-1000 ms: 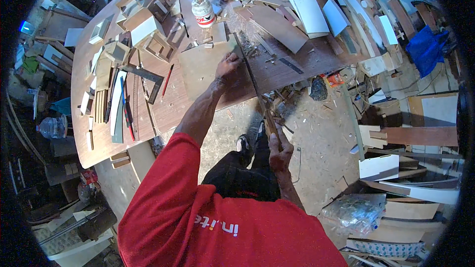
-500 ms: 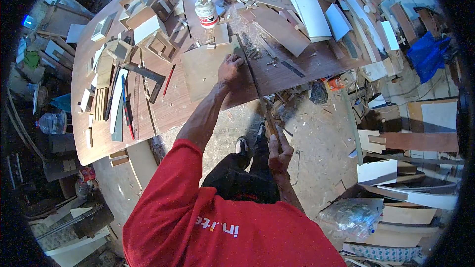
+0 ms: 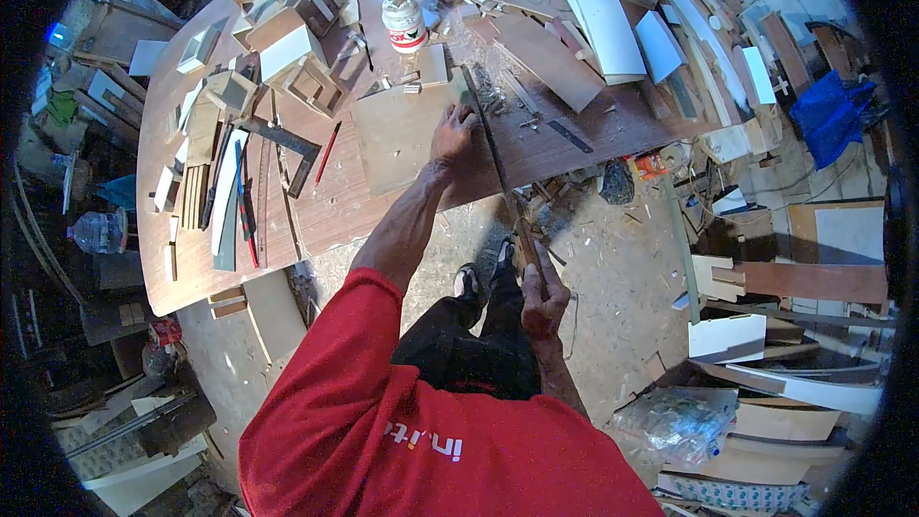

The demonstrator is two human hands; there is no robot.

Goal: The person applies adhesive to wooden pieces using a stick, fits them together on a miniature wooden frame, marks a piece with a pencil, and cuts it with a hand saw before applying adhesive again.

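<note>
My right hand (image 3: 546,303) grips the wooden handle of a handsaw (image 3: 497,155), whose long, narrow blade I see almost edge-on. The blade runs away from me across the front edge of the workbench (image 3: 330,215), close to the right side of a thin brown board (image 3: 388,124). My left hand (image 3: 454,137) rests with curled fingers on the board's right part, just left of the blade. What those fingers hold, if anything, is hidden. A small wood block (image 3: 433,65) lies at the board's far edge.
Beyond the board stands a white tub (image 3: 403,25). A red pencil (image 3: 327,152) and a dark try square (image 3: 287,146) lie to the left, near small wooden frames (image 3: 308,82). A metal ruler (image 3: 570,137), wood shavings and offcuts are at right; stacked boards (image 3: 814,282) flank the floor.
My right hand and the saw handle have shifted very slightly toward me. My left hand stays curled on the board; the whole view has moved a little.
</note>
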